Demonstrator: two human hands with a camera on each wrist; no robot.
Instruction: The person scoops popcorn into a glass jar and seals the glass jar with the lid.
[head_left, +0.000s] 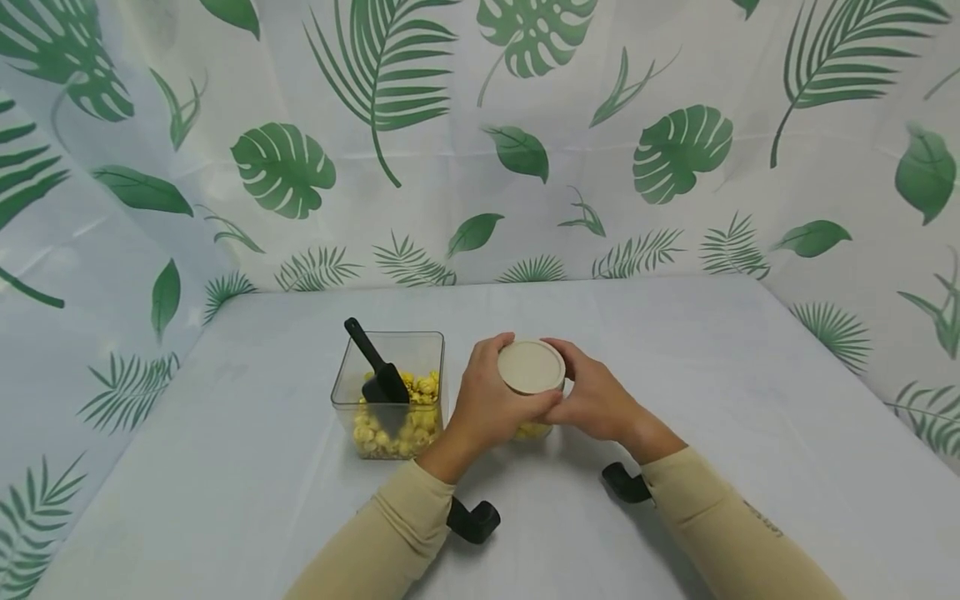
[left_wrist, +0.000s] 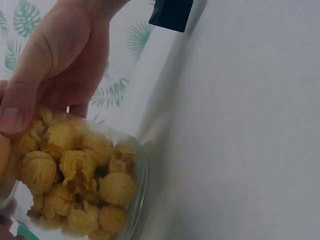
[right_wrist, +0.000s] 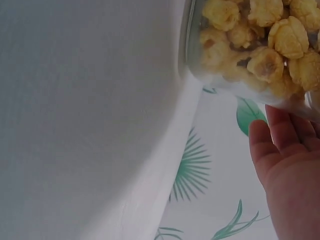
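A clear jar of popcorn (left_wrist: pixel 80 180) with a round cream lid (head_left: pixel 531 367) stands between both hands on the white-covered table. My left hand (head_left: pixel 491 398) grips it from the left around the lid, and its thumb (left_wrist: pixel 12 117) lies at the jar's upper end. From the right, my right hand (head_left: pixel 600 400) holds the same jar near the lid, with its fingers (right_wrist: pixel 262 142) against the far side. The two thumbs meet at the front. In the head view the hands hide most of the jar's body, though a little popcorn shows below them.
Left of the hands stands a clear square tub (head_left: pixel 348 406) of yellow popcorn, a black scoop (head_left: pixel 386 383) leaning in it with its handle up. Black wrist-worn devices (head_left: pixel 474 522) hang under the sleeves. A leaf-print cloth (head_left: pixel 450 167) hangs behind the table.
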